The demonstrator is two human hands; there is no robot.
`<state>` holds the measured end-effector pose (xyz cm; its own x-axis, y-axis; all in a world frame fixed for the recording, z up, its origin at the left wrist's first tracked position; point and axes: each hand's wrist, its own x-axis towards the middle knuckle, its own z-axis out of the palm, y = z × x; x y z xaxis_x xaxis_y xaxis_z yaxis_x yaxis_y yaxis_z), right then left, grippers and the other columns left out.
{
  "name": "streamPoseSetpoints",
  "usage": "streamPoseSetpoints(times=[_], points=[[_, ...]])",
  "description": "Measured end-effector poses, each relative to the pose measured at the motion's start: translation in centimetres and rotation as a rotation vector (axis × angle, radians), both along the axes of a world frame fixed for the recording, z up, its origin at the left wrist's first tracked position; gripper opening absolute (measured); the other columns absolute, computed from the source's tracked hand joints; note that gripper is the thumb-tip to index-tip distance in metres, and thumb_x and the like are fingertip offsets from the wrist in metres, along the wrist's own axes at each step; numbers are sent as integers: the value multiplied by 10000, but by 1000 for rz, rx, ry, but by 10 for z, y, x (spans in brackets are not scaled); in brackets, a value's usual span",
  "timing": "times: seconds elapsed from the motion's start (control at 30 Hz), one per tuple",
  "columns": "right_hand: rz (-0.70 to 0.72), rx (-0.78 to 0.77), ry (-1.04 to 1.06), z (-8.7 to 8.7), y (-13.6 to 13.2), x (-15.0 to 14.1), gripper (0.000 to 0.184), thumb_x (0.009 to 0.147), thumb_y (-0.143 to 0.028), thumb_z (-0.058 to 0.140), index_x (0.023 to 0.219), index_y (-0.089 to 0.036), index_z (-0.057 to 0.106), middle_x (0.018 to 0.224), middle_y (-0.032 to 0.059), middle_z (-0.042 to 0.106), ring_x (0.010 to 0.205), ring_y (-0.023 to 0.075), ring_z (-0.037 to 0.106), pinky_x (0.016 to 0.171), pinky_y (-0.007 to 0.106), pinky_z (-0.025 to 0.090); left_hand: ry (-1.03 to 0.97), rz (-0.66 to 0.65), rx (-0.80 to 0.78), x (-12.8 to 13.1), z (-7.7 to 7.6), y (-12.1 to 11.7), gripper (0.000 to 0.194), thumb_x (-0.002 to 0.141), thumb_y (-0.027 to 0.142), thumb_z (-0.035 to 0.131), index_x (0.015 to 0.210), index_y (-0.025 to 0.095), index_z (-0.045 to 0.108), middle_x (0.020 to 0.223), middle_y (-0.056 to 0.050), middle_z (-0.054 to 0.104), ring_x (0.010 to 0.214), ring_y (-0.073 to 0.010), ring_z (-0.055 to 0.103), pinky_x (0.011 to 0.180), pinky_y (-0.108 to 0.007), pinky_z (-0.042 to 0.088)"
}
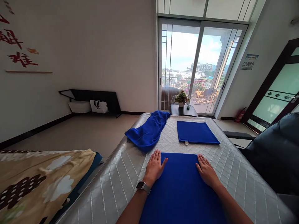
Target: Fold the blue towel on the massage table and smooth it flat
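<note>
A blue cloth (pixel 181 189) lies spread flat and smooth on the quilted silver mattress (pixel 112 183), running down past the lower edge of the view. At its far left corner rests my left hand (pixel 154 166), flat with the thumb out, a watch on the wrist. My right hand (pixel 206 169) lies flat along the far right corner, fingers stretched. Beyond them sits a neatly folded blue cloth (pixel 196 132) with a small white tag. To its left is a crumpled blue cloth (pixel 149 130) near the mattress's far left corner.
A bed with a patterned blanket (pixel 53 177) stands at the left. Past the mattress are a small dark table (pixel 191 111) with a potted plant (pixel 181 98) and a sliding glass door. A dark padded chair (pixel 275 149) is close on the right. A black bench (pixel 98 98) stands by the wall.
</note>
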<state>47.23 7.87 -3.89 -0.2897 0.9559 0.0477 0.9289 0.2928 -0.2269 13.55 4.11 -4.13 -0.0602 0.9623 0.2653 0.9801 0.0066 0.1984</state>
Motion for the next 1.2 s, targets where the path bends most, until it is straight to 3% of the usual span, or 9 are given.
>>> streamPoseSetpoints(times=[0.53,0.87,1.07,1.2], points=[[-26,82,167,7,3,4,705,1048,-464,189,1610,-49,285,1690,102,256,1573,194,175,1285,395,175,37,32,-55,-3,7,-1,915,996,715,155,1559,31,383,1646,-196,336,1538,-302,314,1257,-474,289],[-89,190,243,6,10,9,711,1051,-456,159,1607,-29,284,1684,138,264,1575,210,171,1287,420,178,47,47,-37,-16,-2,3,903,1003,699,130,1564,35,372,1641,-213,347,1531,-299,332,1242,-466,306],[-45,83,105,10,10,-3,706,1051,-452,177,1614,-34,258,1695,113,228,1576,200,159,1285,382,145,61,6,-28,-21,-13,7,854,1007,686,126,1594,105,340,1619,-188,410,1533,-322,324,1224,-541,313],[-34,-36,-10,13,10,-8,715,1049,-465,189,1620,-38,233,1697,112,209,1578,206,151,1282,379,116,53,19,-33,-22,-16,8,875,1005,691,138,1601,72,303,1636,-198,377,1541,-315,306,1238,-520,295]])
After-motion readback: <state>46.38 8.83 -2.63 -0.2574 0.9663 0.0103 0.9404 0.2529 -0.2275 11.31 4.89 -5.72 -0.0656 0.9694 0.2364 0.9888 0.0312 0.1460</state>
